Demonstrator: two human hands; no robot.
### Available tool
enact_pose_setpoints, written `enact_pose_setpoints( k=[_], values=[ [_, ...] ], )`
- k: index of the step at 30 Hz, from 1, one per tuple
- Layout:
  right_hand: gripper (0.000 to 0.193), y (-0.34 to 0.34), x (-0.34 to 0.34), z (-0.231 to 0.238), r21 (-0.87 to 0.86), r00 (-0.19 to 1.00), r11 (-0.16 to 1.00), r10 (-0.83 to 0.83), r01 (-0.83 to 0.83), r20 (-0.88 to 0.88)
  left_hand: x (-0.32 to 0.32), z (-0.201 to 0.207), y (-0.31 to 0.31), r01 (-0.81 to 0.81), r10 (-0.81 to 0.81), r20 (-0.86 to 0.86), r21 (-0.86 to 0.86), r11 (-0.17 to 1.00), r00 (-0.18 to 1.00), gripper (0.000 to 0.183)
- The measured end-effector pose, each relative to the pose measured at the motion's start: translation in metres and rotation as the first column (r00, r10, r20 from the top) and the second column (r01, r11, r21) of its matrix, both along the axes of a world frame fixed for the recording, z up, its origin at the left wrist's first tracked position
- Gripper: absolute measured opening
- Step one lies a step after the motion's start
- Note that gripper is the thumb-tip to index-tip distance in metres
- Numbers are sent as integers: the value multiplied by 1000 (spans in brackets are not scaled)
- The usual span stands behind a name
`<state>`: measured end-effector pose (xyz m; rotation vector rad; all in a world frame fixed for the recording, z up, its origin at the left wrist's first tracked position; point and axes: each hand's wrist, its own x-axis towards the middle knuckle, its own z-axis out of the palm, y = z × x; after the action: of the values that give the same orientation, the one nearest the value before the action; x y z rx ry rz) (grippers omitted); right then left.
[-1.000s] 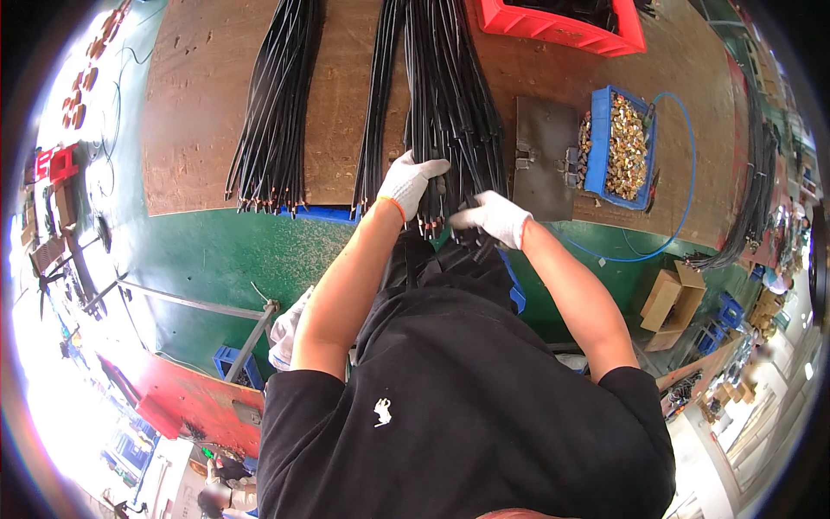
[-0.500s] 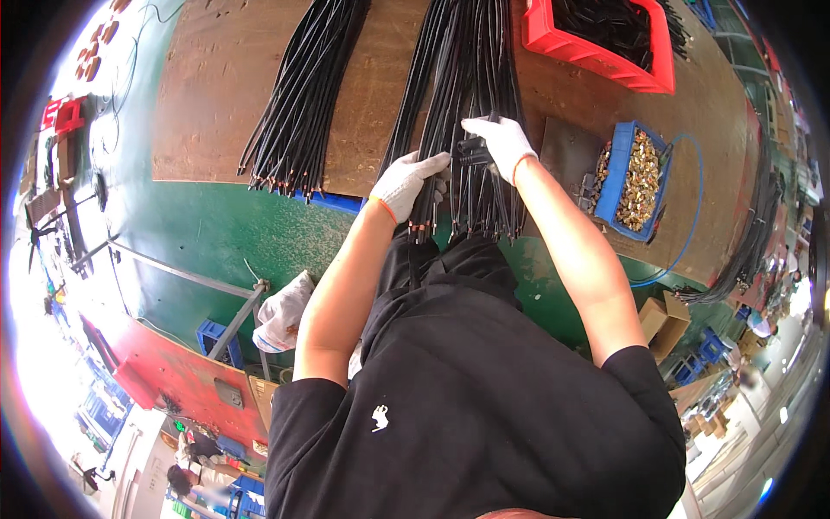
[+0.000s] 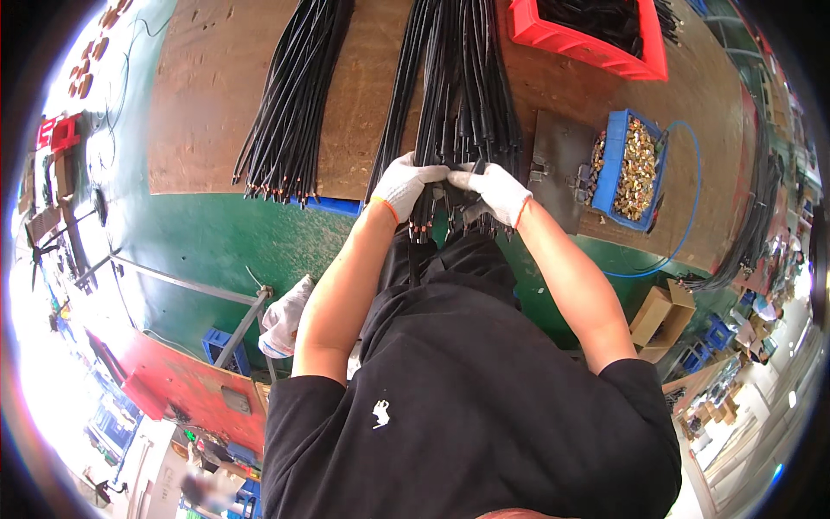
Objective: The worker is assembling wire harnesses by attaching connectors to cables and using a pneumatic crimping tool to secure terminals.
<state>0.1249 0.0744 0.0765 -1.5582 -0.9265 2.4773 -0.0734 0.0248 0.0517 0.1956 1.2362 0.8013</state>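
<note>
Two bundles of black cables lay on the brown wooden surface (image 3: pixel 199 130). The left bundle (image 3: pixel 290 104) rested alone, its ends near the front edge. The middle bundle (image 3: pixel 458 95) ran over that edge toward the person. The left hand (image 3: pixel 405 183), in a white glove, had its grip closed around the near ends of this bundle. Just beside it, the gloved right hand (image 3: pixel 494 190) pinched cables of the same bundle. Further right lay a dark metal plate (image 3: pixel 558 164), then a blue bin of brass fittings (image 3: pixel 631 169), with a red crate (image 3: pixel 596 35) above.
</note>
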Motion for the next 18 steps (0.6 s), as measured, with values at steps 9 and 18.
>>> enact_pose_setpoints(
  k=[9, 18],
  values=[
    [26, -10, 15, -6, 1, 995, 995, 102, -102, 24, 4, 6, 0, -15, 16, 50, -25, 1000, 999, 21],
    [25, -43, 42, 1, 45, 993, 992, -115, 116, -37, -16, 2, 6, 115, -113, 39, -59, 992, 993, 23]
  ],
)
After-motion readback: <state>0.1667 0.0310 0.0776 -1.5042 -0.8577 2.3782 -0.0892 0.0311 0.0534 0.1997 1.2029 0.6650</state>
